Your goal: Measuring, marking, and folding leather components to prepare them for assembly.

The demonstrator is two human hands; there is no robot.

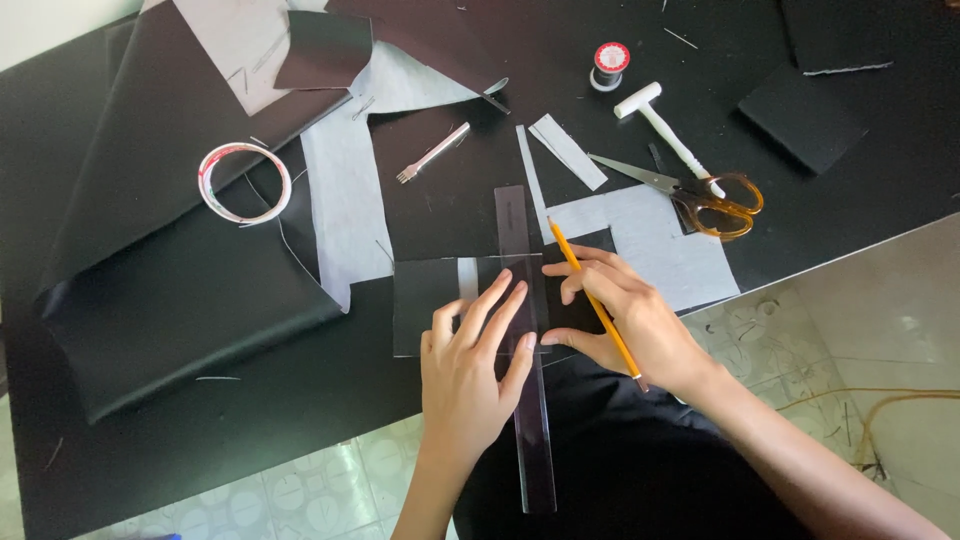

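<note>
A clear ruler (528, 400) is pinned flat by the spread fingers of the left hand (478, 362) across a small black sheet (430, 305) at the near edge of the dark surface (250, 420), so that it cannot slip. A yellow pencil (592, 300) is gripped in the right hand (625, 315), its tip kept just beside the ruler's edge. Scissors (700, 195) and a tape roll (245, 182) are left well apart.

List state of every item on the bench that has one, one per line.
left hand: flat, pressing the clear ruler
right hand: gripping the yellow pencil, tip up by the ruler's edge
clear ruler: lying across the black sheet piece, overhanging the table edge
scissors: closed, lying flat
tape roll: lying flat
thread spool: upright
white mallet: lying down
</note>
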